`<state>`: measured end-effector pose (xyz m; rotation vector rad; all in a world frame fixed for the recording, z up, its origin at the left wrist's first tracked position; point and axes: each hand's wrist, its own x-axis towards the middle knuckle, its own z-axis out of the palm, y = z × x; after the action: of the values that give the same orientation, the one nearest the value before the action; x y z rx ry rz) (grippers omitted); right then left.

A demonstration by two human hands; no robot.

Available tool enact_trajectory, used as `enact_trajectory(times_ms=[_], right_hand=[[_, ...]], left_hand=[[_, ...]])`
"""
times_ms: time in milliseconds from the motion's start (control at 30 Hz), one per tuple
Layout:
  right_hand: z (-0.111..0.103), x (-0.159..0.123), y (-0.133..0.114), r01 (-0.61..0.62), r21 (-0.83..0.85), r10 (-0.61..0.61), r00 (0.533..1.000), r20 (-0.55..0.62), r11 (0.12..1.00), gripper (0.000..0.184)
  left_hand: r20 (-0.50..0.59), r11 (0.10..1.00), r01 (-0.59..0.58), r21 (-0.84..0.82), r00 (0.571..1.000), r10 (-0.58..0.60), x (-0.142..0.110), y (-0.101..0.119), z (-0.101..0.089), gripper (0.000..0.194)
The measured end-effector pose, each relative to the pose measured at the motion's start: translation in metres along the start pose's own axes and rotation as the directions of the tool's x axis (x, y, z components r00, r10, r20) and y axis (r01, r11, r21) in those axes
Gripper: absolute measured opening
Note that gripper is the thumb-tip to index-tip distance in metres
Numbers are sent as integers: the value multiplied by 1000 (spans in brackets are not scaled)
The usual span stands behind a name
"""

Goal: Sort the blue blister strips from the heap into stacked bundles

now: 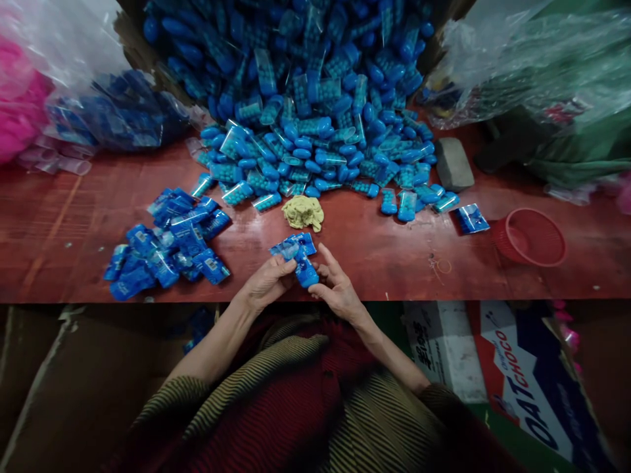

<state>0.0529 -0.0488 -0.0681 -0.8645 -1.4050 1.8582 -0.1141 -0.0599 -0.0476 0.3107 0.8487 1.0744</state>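
Near the table's front edge, my left hand [270, 281] is closed on a small bunch of blue printed packets [302, 244], its thumb on top. The lowest one, a blue packet [306, 272], points toward my right hand [339, 292]. That hand's thumb and curled fingers meet this packet's lower end, while its index finger stretches out free. Just beyond the packets lies a crumpled lump of yellow putty-like material [303, 213]. To the left is a loose pile of similar blue packets [170, 243].
Clear tubes with blue caps and blue beads [305, 144] spill from a carton onto the red table [374, 263]. On the right are a grey block [454, 164], a single blue packet [471, 219] and a red plastic basket [507, 253]. Plastic bags [123, 112] flank the heap.
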Motion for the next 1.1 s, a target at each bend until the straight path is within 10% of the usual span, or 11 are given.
enact_trajectory(times_ms=[1100], right_hand=[[-10, -1, -23, -136, 183, 103, 978, 180, 974, 63]], left_hand=[[35, 1000, -24, 4, 999, 24, -18, -2, 31, 29]])
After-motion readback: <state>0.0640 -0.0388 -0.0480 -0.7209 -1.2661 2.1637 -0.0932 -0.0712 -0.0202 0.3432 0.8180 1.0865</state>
